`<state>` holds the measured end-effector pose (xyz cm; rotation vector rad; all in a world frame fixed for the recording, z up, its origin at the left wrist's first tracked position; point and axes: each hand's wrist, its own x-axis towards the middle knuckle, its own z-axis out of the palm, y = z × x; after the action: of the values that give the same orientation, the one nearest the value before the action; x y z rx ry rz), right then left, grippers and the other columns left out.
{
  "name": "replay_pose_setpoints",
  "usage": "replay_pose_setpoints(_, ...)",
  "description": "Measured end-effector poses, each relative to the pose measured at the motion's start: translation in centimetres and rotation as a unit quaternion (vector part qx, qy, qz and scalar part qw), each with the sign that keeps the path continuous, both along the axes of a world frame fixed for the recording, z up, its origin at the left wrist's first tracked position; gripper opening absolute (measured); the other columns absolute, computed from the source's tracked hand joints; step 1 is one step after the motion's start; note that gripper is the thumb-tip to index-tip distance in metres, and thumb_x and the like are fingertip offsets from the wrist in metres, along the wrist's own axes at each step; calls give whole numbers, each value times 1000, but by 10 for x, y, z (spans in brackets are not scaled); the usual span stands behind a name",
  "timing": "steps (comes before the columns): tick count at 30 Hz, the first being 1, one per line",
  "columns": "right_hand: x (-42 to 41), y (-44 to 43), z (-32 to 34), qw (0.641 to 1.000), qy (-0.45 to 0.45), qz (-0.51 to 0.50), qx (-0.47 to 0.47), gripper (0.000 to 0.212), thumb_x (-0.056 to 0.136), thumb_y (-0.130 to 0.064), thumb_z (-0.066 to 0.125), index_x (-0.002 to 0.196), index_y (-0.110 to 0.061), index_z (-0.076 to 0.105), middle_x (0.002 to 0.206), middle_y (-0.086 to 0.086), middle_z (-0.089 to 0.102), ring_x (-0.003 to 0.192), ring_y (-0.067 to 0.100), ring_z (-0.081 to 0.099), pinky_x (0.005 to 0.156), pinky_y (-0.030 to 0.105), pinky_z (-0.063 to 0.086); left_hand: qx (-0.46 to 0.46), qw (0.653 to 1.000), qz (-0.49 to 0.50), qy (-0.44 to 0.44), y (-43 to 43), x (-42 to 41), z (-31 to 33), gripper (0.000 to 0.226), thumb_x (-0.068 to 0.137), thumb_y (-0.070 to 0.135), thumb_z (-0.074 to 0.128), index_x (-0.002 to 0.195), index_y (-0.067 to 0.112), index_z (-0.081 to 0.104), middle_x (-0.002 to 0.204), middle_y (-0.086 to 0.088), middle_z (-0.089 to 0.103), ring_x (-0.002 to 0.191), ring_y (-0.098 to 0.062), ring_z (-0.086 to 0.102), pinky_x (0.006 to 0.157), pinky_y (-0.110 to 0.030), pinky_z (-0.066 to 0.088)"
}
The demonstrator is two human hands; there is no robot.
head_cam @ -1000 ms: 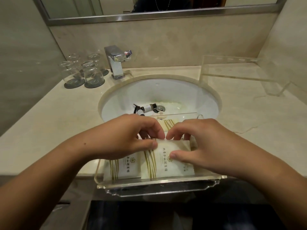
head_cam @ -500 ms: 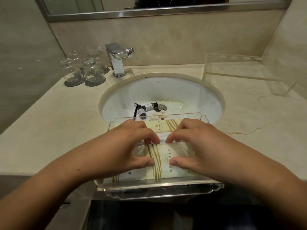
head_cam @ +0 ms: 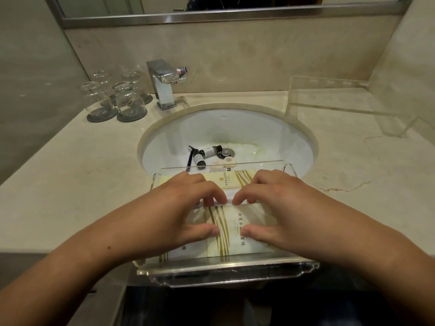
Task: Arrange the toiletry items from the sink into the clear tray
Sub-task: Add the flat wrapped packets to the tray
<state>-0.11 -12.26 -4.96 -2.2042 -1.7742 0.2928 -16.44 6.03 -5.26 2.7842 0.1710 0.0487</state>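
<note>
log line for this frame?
both hands: left, right pressing packet flat in clear tray | bottles still in sink

Bathroom vanity, seen from above and in front. Table (head_cam: 58, 184): pale beige stone, polished, with a thin brownish vein (head_cam: 343, 188) on the right side. Backsplash (head_cam: 235, 52) of matching beige stone; side walls left and right in similar tile. Mirror (head_cam: 211, 3) above with a brushed metal lower frame (head_cam: 211, 16). Chrome square-bodied faucet (head_cam: 164, 84) at rear left of the basin. Four upturned drinking glasses (head_cam: 113, 97) on dark round coasters, left of the faucet. Clear acrylic shelf (head_cam: 329, 95) at the rear right corner. Dark area below the table's front edge. Light: warm, dim, even.
</note>
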Motion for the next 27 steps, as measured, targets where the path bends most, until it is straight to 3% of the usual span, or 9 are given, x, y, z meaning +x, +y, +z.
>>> replay_pose_setpoints(6, 7, 8, 14, 1000, 2, 0, 28, 44, 86, -66, 53, 126, -49, 54, 110, -25, 48, 108, -6, 45, 93, 21, 44, -5, 999, 5, -51, 10, 2, 10, 38, 85, 69, 52, 120, 53, 52, 105, 33, 52, 107, 2, 51, 82, -18, 45)
replay_pose_setpoints(11, 33, 35, 33, 997, -9, -25, 67, 35, 87, -59, 56, 118, -44, 63, 103, -22, 56, 96, -7, 51, 77, 6, 36, 0, 993, 46, -106, 42, 17, 25, 34, 87, 59, 53, 117, 45, 60, 98, 25, 61, 98, 1, 56, 72, -13, 40)
replay_pose_setpoints(13, 48, 48, 36, 997, -18, -34, 74, 32, 88, -55, 58, 117, -42, 66, 101, -21, 58, 93, -2, 54, 75, 7, 36, -3, 992, 64, -112, 58, 26, 27, 31, 89, 55, 53, 116, 43, 62, 98, 25, 62, 98, 2, 56, 72, -10, 40)
replay_pose_setpoints(16, 71, 68, 36, 997, -31, -40, 52, 29, 92, -52, 59, 118, -41, 65, 104, -19, 59, 96, 4, 56, 77, 21, 40, -10, 991, 92, -97, 85, 41, 22, 25, 92, 47, 57, 116, 43, 63, 99, 25, 63, 97, 5, 56, 70, -11, 39)
replay_pose_setpoints(21, 100, 103, 23, 999, -26, -23, -4, 25, 94, -48, 61, 117, -40, 67, 100, -19, 62, 93, 5, 59, 79, 27, 48, -1, 993, 103, -60, 120, 69, 4, 19, 96, 37, 61, 115, 38, 66, 100, 20, 65, 96, -1, 58, 70, -11, 38)
replay_pose_setpoints(24, 119, 124, 9, 999, -17, -15, -40, 25, 94, -48, 60, 116, -39, 68, 99, -19, 63, 90, 1, 58, 76, 25, 47, 21, 995, 94, -31, 138, 86, -11, 20, 96, 34, 64, 116, 35, 66, 102, 15, 65, 96, -5, 60, 72, -12, 40)
replay_pose_setpoints(27, 136, 144, -12, 998, -10, -3, -60, 24, 94, -47, 60, 116, -39, 68, 97, -21, 64, 87, -5, 55, 71, 20, 42, 32, 996, 87, 7, 156, 104, -27, 25, 94, 34, 66, 119, 35, 65, 104, 14, 63, 96, -8, 60, 78, -23, 46)
